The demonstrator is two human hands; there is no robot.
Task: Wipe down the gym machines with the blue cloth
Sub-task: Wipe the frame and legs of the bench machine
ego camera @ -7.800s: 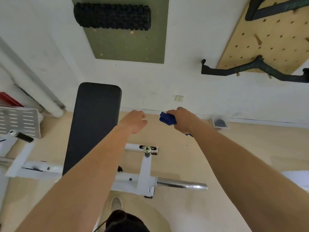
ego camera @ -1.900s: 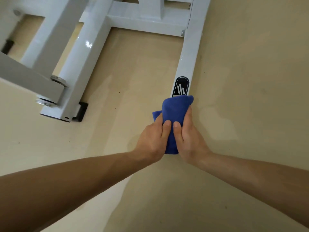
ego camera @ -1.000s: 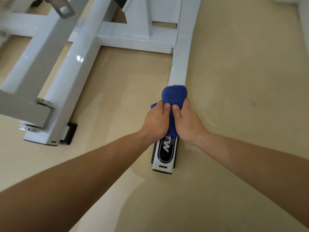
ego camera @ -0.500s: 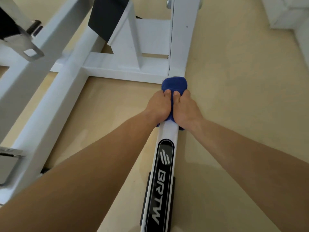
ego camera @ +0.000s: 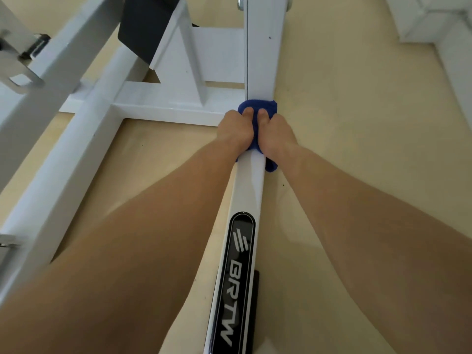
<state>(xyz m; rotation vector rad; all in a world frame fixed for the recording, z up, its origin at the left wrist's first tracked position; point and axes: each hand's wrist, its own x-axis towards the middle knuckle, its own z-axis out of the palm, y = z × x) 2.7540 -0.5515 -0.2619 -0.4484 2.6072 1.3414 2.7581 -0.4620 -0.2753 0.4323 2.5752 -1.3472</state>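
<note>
Cloth (ego camera: 258, 108) is now at the far end of the rail (ego camera: 249, 185), butted against the foot of the upright (ego camera: 263, 47) where the crossbar (ego camera: 166, 113) joins. About two seconds ago it sat at the rail's near end by the badge (ego camera: 238, 277), so one full pass along the rail's top looks done.

Left hand (ego camera: 235, 131) and right hand (ego camera: 274, 136) are side by side. Fingers of both curl down over the cloth and round the rail's edges, with one digit of each pressed on top. A fold hangs off the rail's right edge by the right wrist.

Can't tell if the rail's sides get contact, since the hands hide them.

My read: the stroke has hit its stop. Next is pull back, or shift to crossbar and upright. Most of the machine is yet to do.
</note>
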